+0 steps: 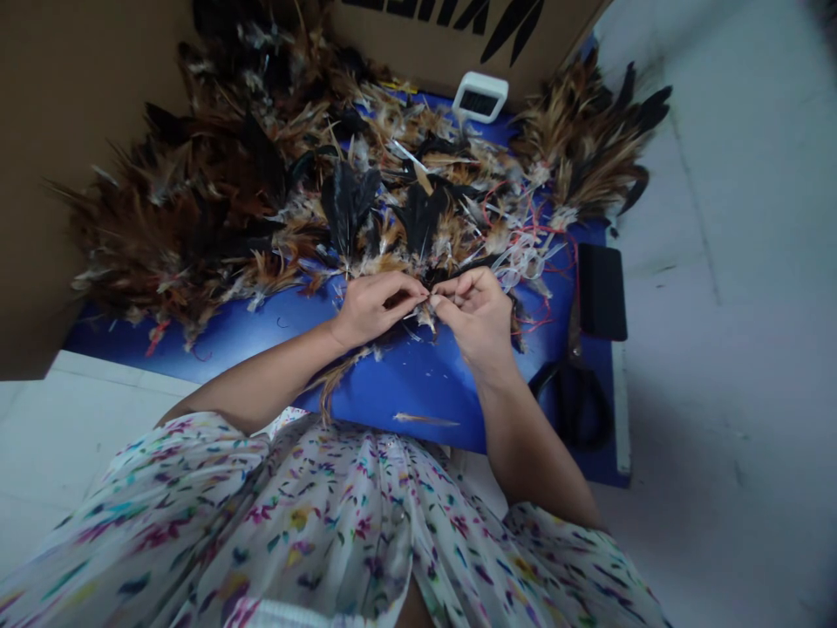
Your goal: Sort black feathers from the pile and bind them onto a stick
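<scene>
My left hand (pixel 374 305) and my right hand (pixel 476 312) meet over a blue board (pixel 392 384), fingertips pinched together on a small bunch of feathers (pixel 425 316). Both hands are closed around it. Long brown feathers trail from under my left wrist (pixel 336 379) toward my lap. A big heap of brown and black feathers (pixel 261 192) lies just beyond my hands. Red and white threads (pixel 523 253) tangle beside my right hand.
Black scissors (pixel 579 397) lie on the board's right side, below a black rectangular object (pixel 602 292). A white device (pixel 480 96) stands at the back against a cardboard box (pixel 78 131). Another feather bundle (pixel 588 139) lies at the back right. A single feather (pixel 425 420) rests near my lap.
</scene>
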The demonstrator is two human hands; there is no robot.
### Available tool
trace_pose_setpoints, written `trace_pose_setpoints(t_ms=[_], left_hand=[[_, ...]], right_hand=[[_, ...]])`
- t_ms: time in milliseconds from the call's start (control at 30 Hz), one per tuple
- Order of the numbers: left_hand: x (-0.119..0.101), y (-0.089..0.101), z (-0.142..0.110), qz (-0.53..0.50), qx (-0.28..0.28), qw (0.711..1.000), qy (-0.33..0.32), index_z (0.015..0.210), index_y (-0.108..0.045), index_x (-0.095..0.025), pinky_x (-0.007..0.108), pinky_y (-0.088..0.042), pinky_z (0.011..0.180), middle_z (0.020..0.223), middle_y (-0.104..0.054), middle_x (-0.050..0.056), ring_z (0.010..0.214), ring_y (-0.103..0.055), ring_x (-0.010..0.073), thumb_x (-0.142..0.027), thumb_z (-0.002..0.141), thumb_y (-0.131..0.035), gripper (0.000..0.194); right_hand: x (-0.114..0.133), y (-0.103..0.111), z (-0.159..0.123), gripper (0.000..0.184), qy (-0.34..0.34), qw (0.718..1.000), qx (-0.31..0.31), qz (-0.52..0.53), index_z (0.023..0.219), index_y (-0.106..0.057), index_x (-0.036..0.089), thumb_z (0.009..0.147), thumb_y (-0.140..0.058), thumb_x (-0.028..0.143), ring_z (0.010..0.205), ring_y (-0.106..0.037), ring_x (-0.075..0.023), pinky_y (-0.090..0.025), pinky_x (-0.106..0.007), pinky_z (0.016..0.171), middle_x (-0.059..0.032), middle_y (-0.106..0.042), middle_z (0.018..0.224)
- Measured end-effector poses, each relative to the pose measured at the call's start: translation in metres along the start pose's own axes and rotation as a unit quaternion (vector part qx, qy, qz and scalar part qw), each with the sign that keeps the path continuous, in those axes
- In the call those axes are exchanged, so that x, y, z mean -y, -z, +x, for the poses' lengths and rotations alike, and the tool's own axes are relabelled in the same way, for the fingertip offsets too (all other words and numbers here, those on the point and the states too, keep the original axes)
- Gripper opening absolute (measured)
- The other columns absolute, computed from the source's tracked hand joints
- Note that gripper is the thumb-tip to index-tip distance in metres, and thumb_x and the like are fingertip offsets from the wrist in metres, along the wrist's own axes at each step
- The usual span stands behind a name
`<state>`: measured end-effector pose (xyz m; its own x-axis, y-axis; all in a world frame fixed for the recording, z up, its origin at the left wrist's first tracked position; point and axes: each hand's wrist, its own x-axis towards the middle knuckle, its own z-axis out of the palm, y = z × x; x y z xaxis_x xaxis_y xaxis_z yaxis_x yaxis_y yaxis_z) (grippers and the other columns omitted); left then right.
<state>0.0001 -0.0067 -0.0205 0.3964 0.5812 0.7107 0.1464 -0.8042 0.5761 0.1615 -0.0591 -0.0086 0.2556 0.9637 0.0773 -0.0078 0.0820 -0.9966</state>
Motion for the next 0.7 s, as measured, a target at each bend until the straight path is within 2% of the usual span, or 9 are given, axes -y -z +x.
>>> trace_pose_setpoints(t_ms=[267,467,700], left_hand=[[-0.0007,-0.0003,0.0016,0.042,-0.01,0.998,-0.038,0.086,-0.065,-0.017,0.02,-0.055,0.068,0.08,-0.076,0.002,0.074,-0.072,0.0101,-0.022,0.088,-0.067,0.006],[-0.001,0.0012,0.0014,0.04,0.008,0.999,-0.015,0.087,-0.066,-0.017,0.02,-0.055,0.07,0.083,-0.076,0.004,0.078,-0.073,0.0108,-0.025,0.091,-0.063,0.009],[0.0,0.0005,0.0005,0.032,0.002,0.999,0.0,0.086,-0.067,-0.018,0.021,-0.056,0.07,0.084,-0.076,0.003,0.077,-0.072,0.0106,-0.026,0.09,-0.065,0.009]], right_hand=[[0.0031,-0.0004,-0.0003,0.031,0.001,1.0,-0.003,0.0,0.077,-0.042,0.024,0.065,-0.07,0.021,0.065,-0.059,-0.0103,-0.05,-0.025,0.06,0.0038,-0.066,0.075],[0.0029,-0.0004,-0.0002,0.033,-0.001,1.0,-0.004,-0.005,0.078,-0.04,0.024,0.066,-0.071,0.022,0.065,-0.059,-0.0106,-0.049,-0.025,0.059,0.0035,-0.065,0.076],[0.0032,0.0004,-0.0006,0.03,0.011,1.0,-0.003,-0.009,0.079,-0.042,0.024,0.069,-0.069,0.023,0.065,-0.059,-0.0102,-0.047,-0.024,0.057,0.0033,-0.063,0.077]])
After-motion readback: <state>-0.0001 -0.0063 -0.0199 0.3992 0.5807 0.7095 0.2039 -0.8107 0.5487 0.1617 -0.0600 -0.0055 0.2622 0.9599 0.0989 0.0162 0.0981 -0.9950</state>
